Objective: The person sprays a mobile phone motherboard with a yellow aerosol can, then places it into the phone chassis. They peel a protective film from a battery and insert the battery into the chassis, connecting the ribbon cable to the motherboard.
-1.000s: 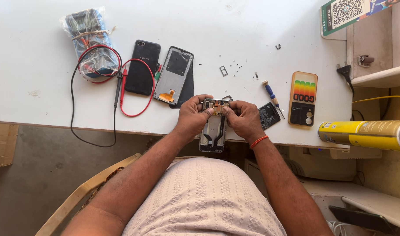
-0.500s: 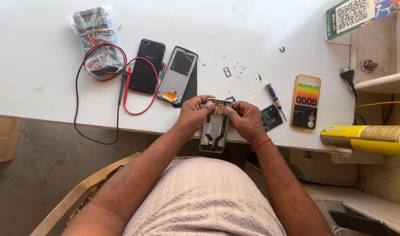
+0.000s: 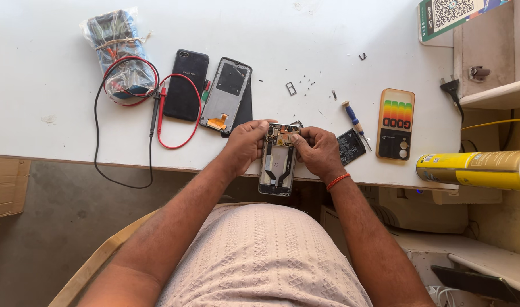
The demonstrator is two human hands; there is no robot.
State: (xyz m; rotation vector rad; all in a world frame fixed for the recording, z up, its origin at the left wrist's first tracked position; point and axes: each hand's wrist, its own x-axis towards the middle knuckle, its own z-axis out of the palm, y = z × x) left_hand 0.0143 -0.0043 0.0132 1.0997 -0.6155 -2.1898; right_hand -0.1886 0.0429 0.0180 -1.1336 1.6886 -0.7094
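Holding one opened phone (image 3: 279, 162) — two hands: left hand (image 3: 247, 145), right hand (image 3: 319, 150).

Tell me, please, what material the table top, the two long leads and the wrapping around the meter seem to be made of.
Table top: probably a white laminate or painted board; smooth and matt, with small scuffs.
Red lead and black lead: flexible rubber or plastic insulation, since they lie in loose curves.
Wrapping around the meter: thin clear plastic film, crinkled and shiny, tied with a band.
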